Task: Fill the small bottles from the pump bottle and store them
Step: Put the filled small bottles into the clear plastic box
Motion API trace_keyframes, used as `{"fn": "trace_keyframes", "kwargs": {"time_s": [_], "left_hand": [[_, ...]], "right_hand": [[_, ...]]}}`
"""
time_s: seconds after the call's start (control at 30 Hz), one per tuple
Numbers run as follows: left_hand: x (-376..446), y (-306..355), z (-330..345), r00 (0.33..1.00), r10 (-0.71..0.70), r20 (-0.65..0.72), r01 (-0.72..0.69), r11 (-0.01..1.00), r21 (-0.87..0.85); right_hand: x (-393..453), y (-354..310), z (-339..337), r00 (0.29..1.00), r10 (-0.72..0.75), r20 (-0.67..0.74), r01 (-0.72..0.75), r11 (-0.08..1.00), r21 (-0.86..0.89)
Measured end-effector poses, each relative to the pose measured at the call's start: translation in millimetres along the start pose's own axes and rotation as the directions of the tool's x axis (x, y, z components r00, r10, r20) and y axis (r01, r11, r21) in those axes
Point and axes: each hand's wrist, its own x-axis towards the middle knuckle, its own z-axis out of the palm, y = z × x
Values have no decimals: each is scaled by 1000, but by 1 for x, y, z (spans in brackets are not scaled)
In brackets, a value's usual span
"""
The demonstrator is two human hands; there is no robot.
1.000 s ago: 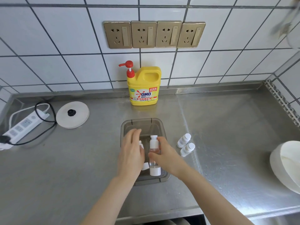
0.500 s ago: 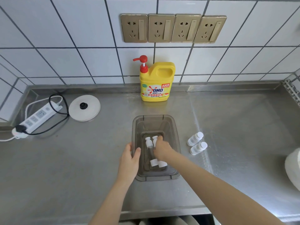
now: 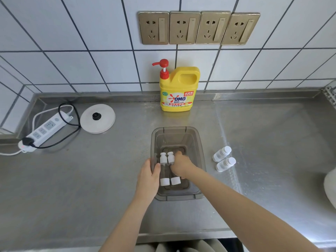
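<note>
Since before, my right hand [image 3: 180,165] sank into the bin [image 3: 201,151], gripping a bottle [image 3: 171,167]; left hand [image 3: 148,177] grips the rim at nine o'clock on the steel counter [image 3: 91,179].

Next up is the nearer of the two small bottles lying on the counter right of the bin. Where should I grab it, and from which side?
Pinch the clear body of the nearer small bottle, coming straight down from above. It lies on its side with its white cap pointing up-right, close beside its twin, so close the fingers across the body near the base, probably with the right hand.
</note>
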Motion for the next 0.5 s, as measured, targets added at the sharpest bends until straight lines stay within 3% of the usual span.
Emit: {"fn": "trace_keyframes", "kwargs": {"time_s": [0.17,0.3,0.4,0.5], "left_hand": [[-1,4,-3,1000,-18,15,19,999,-35],[0,9,-6,1000,10,-13,-10,1000,6],[-3,19,-9,979,165,-121,-145,976,161],[-4,41,-4,872,440,-215,-354,870,343]], "right_hand": [[-35,6,-19,977,-180,-112,192,976,101],[-70,18,-43,937,-236,-257,296,927,229],[-88,37,-57,909,-209,-361,318,907,276],[-96,62,-68,868,-149,-475,322,895,308]]}}
